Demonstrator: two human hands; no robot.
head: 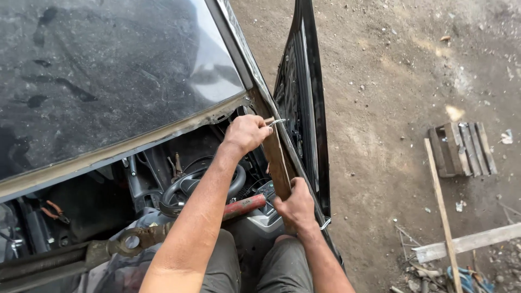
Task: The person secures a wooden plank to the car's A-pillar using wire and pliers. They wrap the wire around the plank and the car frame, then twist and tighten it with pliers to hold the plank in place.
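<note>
With the left hand [247, 133] gripping a small metal tool [277, 122] at the pillar [274, 157] and the right hand [296, 209] clamped lower on it, a slip could gash knuckles on the door [304, 92] edge.

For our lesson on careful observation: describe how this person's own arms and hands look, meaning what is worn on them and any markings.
Both arms are bare up to the picture's edge: no sleeves in view. The left hand and right hand wear no gloves, and no rings, watch or bracelet show. No tattoos or markings can be made out. Below the arms, the person wears dark grey-green trousers.
</note>
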